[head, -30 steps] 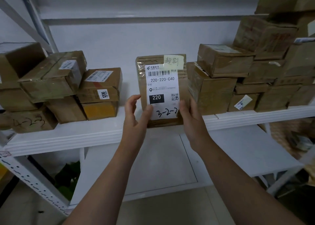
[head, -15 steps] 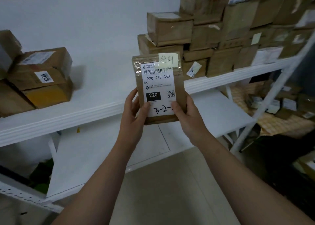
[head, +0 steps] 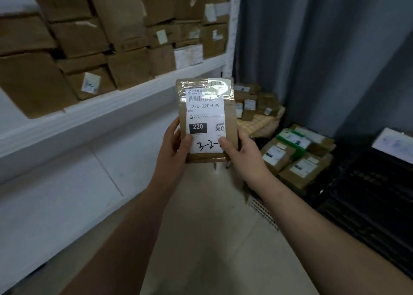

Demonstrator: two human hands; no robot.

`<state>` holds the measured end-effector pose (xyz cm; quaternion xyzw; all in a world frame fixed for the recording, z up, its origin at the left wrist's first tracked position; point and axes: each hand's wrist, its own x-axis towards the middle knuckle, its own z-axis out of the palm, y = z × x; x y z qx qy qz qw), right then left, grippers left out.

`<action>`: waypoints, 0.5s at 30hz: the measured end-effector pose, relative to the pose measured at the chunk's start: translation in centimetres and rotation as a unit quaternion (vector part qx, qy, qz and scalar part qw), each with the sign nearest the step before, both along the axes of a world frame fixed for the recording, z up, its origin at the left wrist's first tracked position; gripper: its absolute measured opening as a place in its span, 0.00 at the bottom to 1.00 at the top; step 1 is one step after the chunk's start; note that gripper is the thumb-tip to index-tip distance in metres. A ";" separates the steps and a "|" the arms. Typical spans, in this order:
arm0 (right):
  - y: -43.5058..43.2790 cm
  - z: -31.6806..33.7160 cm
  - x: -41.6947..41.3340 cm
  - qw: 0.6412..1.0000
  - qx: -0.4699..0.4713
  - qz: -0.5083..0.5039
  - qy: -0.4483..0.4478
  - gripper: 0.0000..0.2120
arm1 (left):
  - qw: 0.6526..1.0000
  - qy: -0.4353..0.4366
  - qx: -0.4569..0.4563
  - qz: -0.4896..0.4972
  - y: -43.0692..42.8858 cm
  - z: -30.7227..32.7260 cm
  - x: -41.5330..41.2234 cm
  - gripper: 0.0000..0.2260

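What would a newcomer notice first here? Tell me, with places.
The flat brown taped parcel with a white shipping label sits mid-frame, gripped at its lower edges by the left hand and right hand. Upper left, stacked brown cardboard boxes crowd a white metal shelf.

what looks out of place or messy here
The parcel looks intact; its tape is wrinkled and a yellow note overlaps the top corner of the label. What stands out is the loose heap of parcels on the floor by the curtain, tilted rather than shelved.
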<state>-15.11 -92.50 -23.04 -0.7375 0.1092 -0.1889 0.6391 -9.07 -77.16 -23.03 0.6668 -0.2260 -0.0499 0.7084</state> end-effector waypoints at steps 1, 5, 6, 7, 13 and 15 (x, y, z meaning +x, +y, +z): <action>-1.6 -0.3 -1.2 1.000 0.000 -0.015 0.003 0.20 | 1.000 0.003 0.005 -0.015 -1.7 -0.3 -0.6 0.18; -6.6 -1.9 -4.6 0.997 0.010 -0.081 0.019 0.22 | 0.997 0.023 0.017 -0.070 -7.7 -1.3 -2.6 0.18; -7.6 -2.4 -5.2 0.995 0.018 -0.096 0.022 0.23 | 0.996 0.027 0.023 -0.082 -9.0 -1.6 -2.9 0.18; -8.5 -2.8 -5.8 0.993 0.027 -0.111 0.023 0.22 | 0.995 0.030 0.032 -0.093 -10.3 -2.0 -3.1 0.17; -14.0 -4.7 -7.4 0.978 0.066 -0.196 0.041 0.20 | 0.982 0.028 0.080 -0.170 -17.8 -4.0 -2.1 0.16; -16.2 -5.4 -7.1 0.970 0.073 -0.227 0.054 0.22 | 0.977 0.024 0.097 -0.189 -20.6 -4.8 -1.0 0.16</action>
